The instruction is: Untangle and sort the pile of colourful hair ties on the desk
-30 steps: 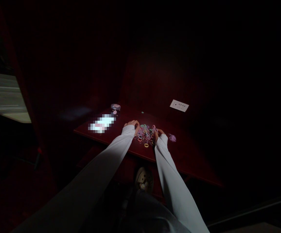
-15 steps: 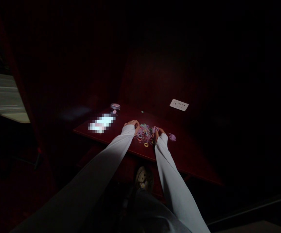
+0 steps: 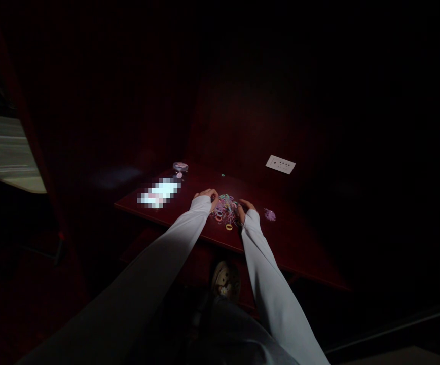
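A loose heap of small coloured hair ties lies on the dark red tabletop, in pink, purple, green and white. My left hand rests against the heap's left edge with its fingers curled in; whatever its fingertips hold is hidden. At the right edge is my right hand, thumb and fingers apart around the nearest ties, with nothing seen gripped. One yellow hair tie sits just in front of the heap. A separate purple bunch of hair ties lies to the right of my right hand.
Left of my hands a bright, pixelated rectangle lies on the table. Behind it stands a small clear jar with a pinkish lid. A lone green ring lies farther back. A white socket plate is on the back panel.
The purple ties that were in my right hand's fingers no longer show there, and its fingers have spread and shifted slightly left. My left hand has stayed where it was.
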`<state>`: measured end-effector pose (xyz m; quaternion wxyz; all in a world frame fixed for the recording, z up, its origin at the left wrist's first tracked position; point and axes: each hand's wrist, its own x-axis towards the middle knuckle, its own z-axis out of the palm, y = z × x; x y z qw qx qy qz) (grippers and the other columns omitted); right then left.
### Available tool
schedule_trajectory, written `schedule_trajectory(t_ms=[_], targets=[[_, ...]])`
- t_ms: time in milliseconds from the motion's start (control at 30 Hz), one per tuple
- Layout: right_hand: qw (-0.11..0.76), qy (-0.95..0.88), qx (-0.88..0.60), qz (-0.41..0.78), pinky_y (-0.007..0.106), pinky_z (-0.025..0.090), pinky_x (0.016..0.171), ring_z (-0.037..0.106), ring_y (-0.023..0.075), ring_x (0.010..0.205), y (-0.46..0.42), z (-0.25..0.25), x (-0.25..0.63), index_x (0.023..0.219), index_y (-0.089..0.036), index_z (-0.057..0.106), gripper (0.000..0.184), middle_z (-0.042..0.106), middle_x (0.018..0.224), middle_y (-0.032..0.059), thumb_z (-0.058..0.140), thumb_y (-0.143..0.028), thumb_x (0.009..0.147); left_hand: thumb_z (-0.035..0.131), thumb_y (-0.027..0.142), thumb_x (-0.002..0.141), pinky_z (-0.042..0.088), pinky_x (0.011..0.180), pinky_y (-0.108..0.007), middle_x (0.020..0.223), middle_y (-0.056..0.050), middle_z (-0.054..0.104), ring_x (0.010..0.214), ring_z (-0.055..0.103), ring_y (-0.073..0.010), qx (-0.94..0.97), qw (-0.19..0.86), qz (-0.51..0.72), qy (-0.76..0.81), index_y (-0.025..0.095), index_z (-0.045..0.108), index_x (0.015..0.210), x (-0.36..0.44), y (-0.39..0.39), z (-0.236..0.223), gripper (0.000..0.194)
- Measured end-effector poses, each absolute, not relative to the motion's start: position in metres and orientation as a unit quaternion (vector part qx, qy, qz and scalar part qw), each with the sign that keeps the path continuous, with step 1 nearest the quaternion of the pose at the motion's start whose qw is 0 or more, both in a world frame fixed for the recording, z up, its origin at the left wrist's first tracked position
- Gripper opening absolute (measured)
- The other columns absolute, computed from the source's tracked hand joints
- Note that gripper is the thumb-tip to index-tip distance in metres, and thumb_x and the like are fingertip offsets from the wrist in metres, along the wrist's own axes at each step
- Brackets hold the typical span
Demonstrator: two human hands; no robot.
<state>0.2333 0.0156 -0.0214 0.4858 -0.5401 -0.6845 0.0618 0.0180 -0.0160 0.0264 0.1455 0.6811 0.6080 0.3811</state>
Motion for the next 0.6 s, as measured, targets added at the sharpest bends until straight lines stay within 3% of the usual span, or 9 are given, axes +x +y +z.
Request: schedule_trajectory(t_ms=[133,233,400,600], targets=[[0.423,-0.725,-0.543,0.019,0.048,0.047,0.114,0.066,0.0288,0.120,0.011,-0.016,0.227,0.113,-0.022,0.078,0.033,0.077,0.126,0.0122,0.070,-0.042,0.087,0.060,0.023,0.096,0.046,0.101,-0.035,0.111,-0.001,0.078,0.100,0.069,-0.0191,0.682,0.143,0.377,0.610,0.026,0.071,0.093,0.019,-0.014,0.025,0.012],[0.362,-0.765,-0.532,0.006,0.047,0.043,0.117,0.062,0.0299,0.127,0.008,-0.015,0.222,0.119,-0.024,0.078,0.038,0.072,0.137,0.0116,0.074,-0.040,0.085,0.059,0.023,0.097,0.046,0.102,-0.034,0.112,-0.001,0.078,0.102,0.069,-0.0191,0.681,0.139,0.376,0.613,0.025,0.070,0.093,0.020,-0.013,0.024,0.012],[0.328,-0.781,-0.531,0.016,0.043,0.049,0.108,0.065,0.0283,0.114,0.010,-0.017,0.220,0.120,-0.025,0.079,0.036,0.077,0.123,0.0104,0.073,-0.036,0.086,0.058,0.023,0.097,0.046,0.103,-0.035,0.112,-0.001,0.077,0.102,0.069,-0.0191,0.681,0.135,0.378,0.613,0.025,0.071,0.092,0.021,-0.013,0.023,0.014],[0.361,-0.762,-0.536,0.032,0.038,0.052,0.095,0.066,0.0255,0.097,0.014,-0.013,0.225,0.101,-0.023,0.081,0.023,0.077,0.103,0.0087,0.068,-0.031,0.083,0.058,0.023,0.097,0.046,0.103,-0.034,0.112,0.000,0.077,0.102,0.069,-0.0188,0.682,0.135,0.372,0.615,0.025,0.070,0.092,0.021,-0.014,0.025,0.013]])
